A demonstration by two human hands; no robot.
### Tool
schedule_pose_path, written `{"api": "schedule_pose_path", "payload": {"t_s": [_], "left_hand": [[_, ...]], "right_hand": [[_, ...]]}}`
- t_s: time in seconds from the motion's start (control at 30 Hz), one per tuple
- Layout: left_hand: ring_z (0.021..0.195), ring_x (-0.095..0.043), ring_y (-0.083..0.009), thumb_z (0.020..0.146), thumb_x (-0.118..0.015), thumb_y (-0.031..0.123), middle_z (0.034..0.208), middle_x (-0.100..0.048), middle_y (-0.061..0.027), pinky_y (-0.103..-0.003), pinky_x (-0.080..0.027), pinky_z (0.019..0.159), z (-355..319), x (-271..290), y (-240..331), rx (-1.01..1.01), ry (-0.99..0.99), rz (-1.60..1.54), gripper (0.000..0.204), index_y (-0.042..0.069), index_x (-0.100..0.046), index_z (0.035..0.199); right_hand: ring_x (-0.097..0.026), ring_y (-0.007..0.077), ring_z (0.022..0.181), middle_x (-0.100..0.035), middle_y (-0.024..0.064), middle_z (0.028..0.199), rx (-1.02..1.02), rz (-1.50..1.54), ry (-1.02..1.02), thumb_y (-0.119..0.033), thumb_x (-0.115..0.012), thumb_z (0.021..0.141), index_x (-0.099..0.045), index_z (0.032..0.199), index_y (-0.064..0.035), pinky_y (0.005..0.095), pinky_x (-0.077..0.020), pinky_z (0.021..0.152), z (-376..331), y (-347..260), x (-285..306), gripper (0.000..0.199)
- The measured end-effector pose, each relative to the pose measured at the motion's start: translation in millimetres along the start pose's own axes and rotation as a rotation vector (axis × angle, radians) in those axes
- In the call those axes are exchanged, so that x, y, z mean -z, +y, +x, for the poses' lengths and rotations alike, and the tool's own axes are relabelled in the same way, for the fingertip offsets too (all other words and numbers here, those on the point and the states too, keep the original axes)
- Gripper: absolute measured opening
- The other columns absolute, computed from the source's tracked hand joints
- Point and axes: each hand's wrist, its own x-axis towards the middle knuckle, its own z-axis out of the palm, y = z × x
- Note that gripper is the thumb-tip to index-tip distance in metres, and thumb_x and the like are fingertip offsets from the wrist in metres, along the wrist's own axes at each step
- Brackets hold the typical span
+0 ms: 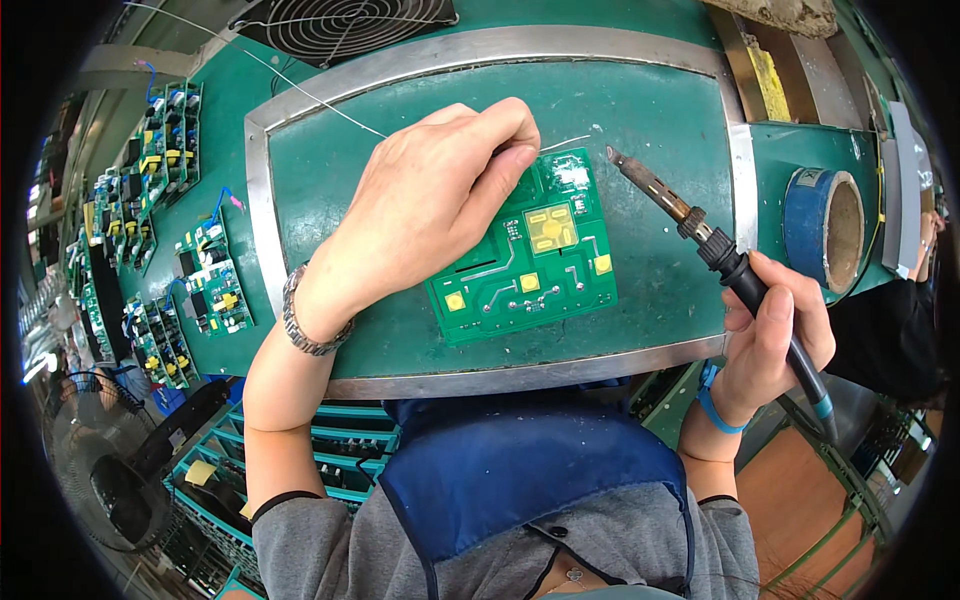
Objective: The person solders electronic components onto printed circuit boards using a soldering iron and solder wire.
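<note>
Blue apron sits lowest in view; above it, left hand pinches solder wire over the green circuit board lying flat on the table. Right hand, well apart, grips the soldering iron; its tip hovers just right of the board's upper edge.

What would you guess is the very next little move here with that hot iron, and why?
Probably the right hand should swing the black-handled soldering iron left, down to the silvery joints at the far corner of the green circuit board. Its tip hangs just off that corner, above the green bench, while the left hand rests on the board and pinches thin solder wire pointing there.
</note>
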Motion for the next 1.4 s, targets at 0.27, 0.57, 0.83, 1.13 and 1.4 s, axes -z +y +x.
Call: {"api": "schedule_pose_path", "payload": {"t_s": [0.27, 0.57, 0.83, 1.13, 1.4], "left_hand": [[0.073, -0.055, -0.0148, 0.083, -0.065, 0.006, 0.094, -0.071, -0.0041, -0.028, -0.037, 0.050, -1.6, 6.5, -8.1, 0.009, -0.018, -0.109, 0.011, 0.003, -0.056, 0.078], [0.075, -0.057, -0.0165, 0.081, -0.066, 0.005, 0.090, -0.071, -0.0053, -0.028, -0.038, 0.049, -0.8, 3.5, -0.3, 0.039, 0.006, -0.010, 0.010, 0.003, -0.057, 0.077], [0.078, -0.062, -0.0247, 0.081, -0.067, 0.006, 0.087, -0.070, -0.0093, -0.034, -0.048, 0.063, -0.9, 3.8, 3.5, -0.011, -0.001, 0.097, 0.010, 0.001, -0.058, 0.078], [0.077, -0.063, -0.0265, 0.082, -0.068, 0.007, 0.082, -0.068, -0.0084, -0.036, -0.049, 0.066, -1.0, -1.7, 5.8, -0.057, 0.033, 0.155, 0.010, 0.001, -0.059, 0.081], [0.075, -0.062, -0.0262, 0.084, -0.066, 0.006, 0.079, -0.066, -0.0083, -0.035, -0.049, 0.065, 0.6, -0.5, 9.3, -0.012, 0.020, 0.139, 0.009, 0.000, -0.059, 0.083]], "right_hand": [[-0.059, 0.0095, 0.051, -0.065, 0.0075, 0.068, -0.092, -0.097, -0.058, -0.018, -0.060, 0.088, -0.070, 0.090, 0.0045, 0.0204, -0.0473, 0.049, 10.0, -4.5, -6.9, 0.025], [-0.058, 0.0086, 0.052, -0.065, 0.0071, 0.067, -0.111, -0.056, -0.105, -0.018, -0.061, 0.088, -0.070, 0.091, 0.0053, 0.0201, -0.0465, 0.051, 11.8, -3.2, -14.2, 0.025], [-0.064, 0.0115, 0.057, -0.069, 0.0106, 0.072, -0.051, -0.099, -0.129, -0.016, -0.062, 0.088, -0.070, 0.092, 0.0047, 0.0213, -0.0487, 0.054, 6.5, -5.1, -14.2, 0.022], [-0.066, 0.0128, 0.058, -0.070, 0.0115, 0.075, -0.040, -0.129, -0.128, -0.016, -0.063, 0.087, -0.070, 0.091, 0.0041, 0.0223, -0.0504, 0.055, 4.5, -8.1, -15.6, 0.021], [-0.065, 0.0130, 0.057, -0.070, 0.0121, 0.075, -0.021, -0.200, -0.132, -0.016, -0.063, 0.087, -0.070, 0.091, 0.0044, 0.0223, -0.0504, 0.055, 0.7, -12.6, -13.6, 0.022]]}}
